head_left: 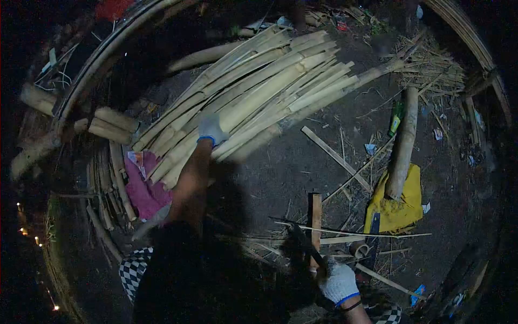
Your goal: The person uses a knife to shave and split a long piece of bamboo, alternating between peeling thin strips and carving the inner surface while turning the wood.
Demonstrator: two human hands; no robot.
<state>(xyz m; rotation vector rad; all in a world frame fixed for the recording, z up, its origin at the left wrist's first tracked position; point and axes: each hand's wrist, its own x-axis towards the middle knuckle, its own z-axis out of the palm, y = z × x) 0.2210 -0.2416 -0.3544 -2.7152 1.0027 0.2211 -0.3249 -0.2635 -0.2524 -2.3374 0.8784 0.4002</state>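
My left hand point(212, 128), in a pale work glove, is closed on a split bamboo strip in the large pile of bamboo strips point(264, 86). The strips lie side by side, slanting from lower left to upper right. At the lower right, my right hand point(339, 282), in a white glove with a blue cuff, grips a long dark knife point(308, 243), its blade pointing up and left. An upright wooden piece point(316, 221) stands just beyond the knife. A thin bamboo strip point(367, 234) lies across near it.
A bamboo pole point(403, 143) rests with its near end on a yellow cloth point(415, 200) at right. Purple cloth point(145, 189) lies by the pile's left end. Cut bamboo lengths point(113, 125) sit farther left. Thin offcuts and litter are scattered over the dark ground point(280, 178).
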